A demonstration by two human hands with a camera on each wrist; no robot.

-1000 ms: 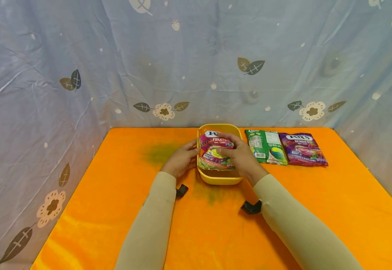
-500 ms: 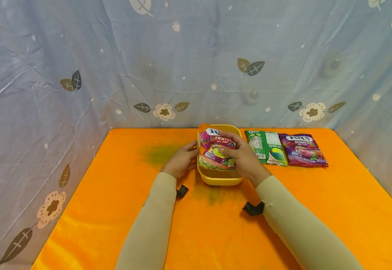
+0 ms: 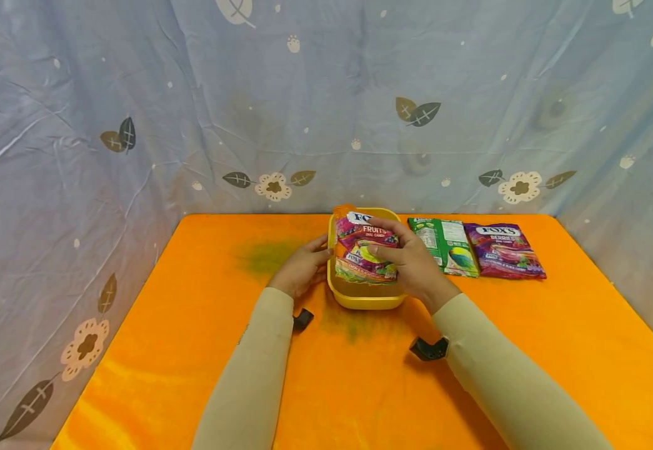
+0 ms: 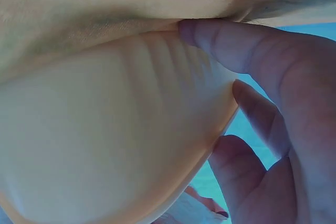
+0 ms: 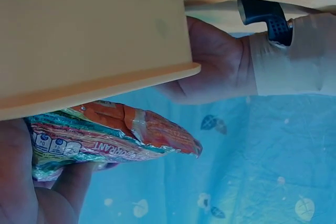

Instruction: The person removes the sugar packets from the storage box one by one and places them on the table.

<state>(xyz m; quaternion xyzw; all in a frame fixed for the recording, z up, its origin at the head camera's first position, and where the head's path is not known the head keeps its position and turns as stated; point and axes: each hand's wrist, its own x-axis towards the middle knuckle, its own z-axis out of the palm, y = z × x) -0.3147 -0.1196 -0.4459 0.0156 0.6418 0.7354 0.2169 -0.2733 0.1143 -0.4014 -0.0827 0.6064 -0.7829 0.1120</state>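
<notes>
My right hand (image 3: 418, 265) grips a pink-and-orange Fox's Fruits candy bag (image 3: 368, 265), with the thumb on its printed front. The bag overlaps the yellow plastic tub (image 3: 367, 303) in the head view. In the right wrist view, the crinkled candy bag (image 5: 100, 137) shows above the tub's rim (image 5: 105, 85), fingers around its end. My left hand (image 3: 300, 269) rests against the tub's left side. Up close in the left wrist view, its loosely bent fingers (image 4: 257, 114) touch the tub's outer wall (image 4: 115, 129) and edge.
Right of the tub lie a green candy bag (image 3: 445, 247) and a purple Fox's Berries bag (image 3: 504, 251), side by side. An orange cloth (image 3: 354, 381) covers the table. A patterned blue curtain (image 3: 326, 94) stands behind it and along both sides.
My right hand has drawn the candy bag slightly to the right, and more orange shows at its top left. The left hand and the tub stay in place.
</notes>
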